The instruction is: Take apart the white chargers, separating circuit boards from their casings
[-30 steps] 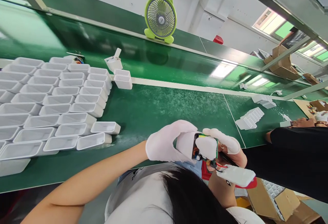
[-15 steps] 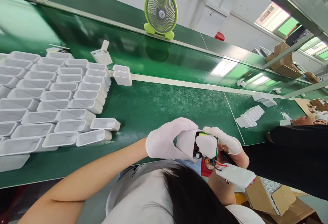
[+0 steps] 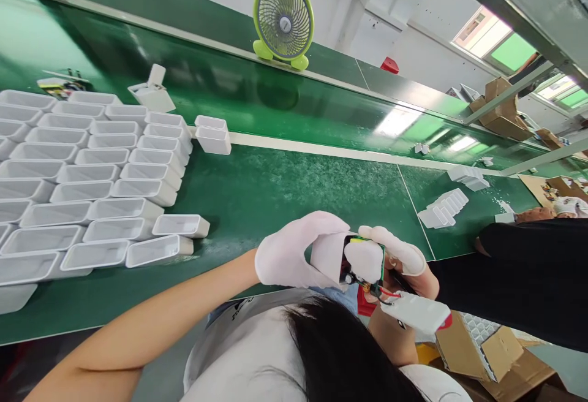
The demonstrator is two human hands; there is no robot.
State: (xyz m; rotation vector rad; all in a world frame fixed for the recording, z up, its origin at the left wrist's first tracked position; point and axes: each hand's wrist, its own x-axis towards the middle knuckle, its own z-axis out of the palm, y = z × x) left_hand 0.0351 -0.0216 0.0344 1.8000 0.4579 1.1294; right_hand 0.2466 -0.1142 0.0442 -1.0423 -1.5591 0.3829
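My gloved left hand (image 3: 301, 252) is wrapped round a white plastic case (image 3: 328, 256) whose open end faces right. At that open end sits a circuit board (image 3: 367, 261) with a white pad over its parts, partly inside the case. My right hand (image 3: 404, 255), with glove fabric over the fingers, grips the board's far edge. Red and black wires run from the board to a white rectangular end piece (image 3: 416, 312), which hangs below my right hand and has a bit of red at its edge.
Rows of open white cases (image 3: 108, 178) cover the left of the green bench (image 3: 285, 187). Two more cases (image 3: 212, 134) stand by the rail. A green fan (image 3: 285, 22) sits on the ledge. At right are stacked white cases (image 3: 443, 208), a co-worker's dark sleeve (image 3: 542, 279) and cardboard boxes (image 3: 500, 353).
The whole view has shifted slightly, so most things appear a little further left. Both hands keep their hold on the case and the board, with little visible difference between them.
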